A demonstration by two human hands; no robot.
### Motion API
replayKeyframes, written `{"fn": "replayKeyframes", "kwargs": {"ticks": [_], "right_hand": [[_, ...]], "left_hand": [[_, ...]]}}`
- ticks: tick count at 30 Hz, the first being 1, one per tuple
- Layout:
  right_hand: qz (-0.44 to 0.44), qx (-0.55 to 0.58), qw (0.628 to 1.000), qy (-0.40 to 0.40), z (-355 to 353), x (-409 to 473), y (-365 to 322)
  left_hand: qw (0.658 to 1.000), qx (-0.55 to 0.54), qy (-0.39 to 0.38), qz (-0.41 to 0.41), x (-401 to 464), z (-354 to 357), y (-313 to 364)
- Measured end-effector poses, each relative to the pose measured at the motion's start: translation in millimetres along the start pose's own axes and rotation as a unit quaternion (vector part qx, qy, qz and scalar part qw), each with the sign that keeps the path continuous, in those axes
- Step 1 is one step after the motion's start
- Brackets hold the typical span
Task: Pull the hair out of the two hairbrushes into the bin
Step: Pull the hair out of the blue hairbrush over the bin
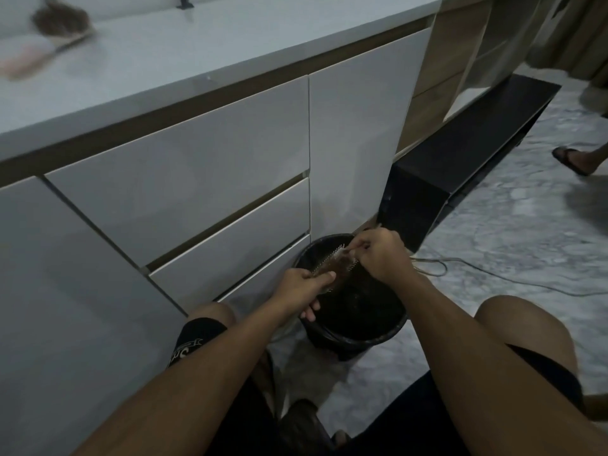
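A black bin [388, 337] lined with a black bag stands on the floor against the white cabinet. Over its far rim my left hand [302, 287] grips a hairbrush [332, 261] with pale bristles and brown hair matted in it. My right hand [381, 255] pinches the hair at the brush's upper end. A second hairbrush [49, 37], pink-handled and full of brown hair, lies blurred on the white countertop at the top left.
White cabinet drawers [197, 166] rise to the left of the bin. A black low plinth [460, 159] runs along the wall to the right. A cable [477, 271] trails over the marble floor. Another person's sandalled foot [572, 159] is at the right edge.
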State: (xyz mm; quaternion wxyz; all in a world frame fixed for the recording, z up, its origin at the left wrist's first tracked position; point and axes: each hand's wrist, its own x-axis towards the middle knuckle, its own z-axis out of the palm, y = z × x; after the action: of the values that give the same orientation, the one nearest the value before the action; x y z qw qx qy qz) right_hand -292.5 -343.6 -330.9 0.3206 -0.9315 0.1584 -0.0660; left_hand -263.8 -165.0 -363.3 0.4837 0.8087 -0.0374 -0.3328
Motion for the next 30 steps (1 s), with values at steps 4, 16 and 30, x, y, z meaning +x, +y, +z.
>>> {"fn": "replayKeyframes", "kwargs": {"ticks": [4,16,30], "right_hand": [[0.057,0.056,0.995,0.053,-3,5,1],[-0.058,0.011,0.99,-0.129,6,1,-1],[0.02,0.048,0.998,0.041,-3,2,-2]], "left_hand": [[1.0,-0.002,0.012,-0.006,0,-3,-6],[1.0,-0.004,0.01,-0.003,-1,-5,-4],[1.0,0.004,0.011,0.001,4,-9,2]]}}
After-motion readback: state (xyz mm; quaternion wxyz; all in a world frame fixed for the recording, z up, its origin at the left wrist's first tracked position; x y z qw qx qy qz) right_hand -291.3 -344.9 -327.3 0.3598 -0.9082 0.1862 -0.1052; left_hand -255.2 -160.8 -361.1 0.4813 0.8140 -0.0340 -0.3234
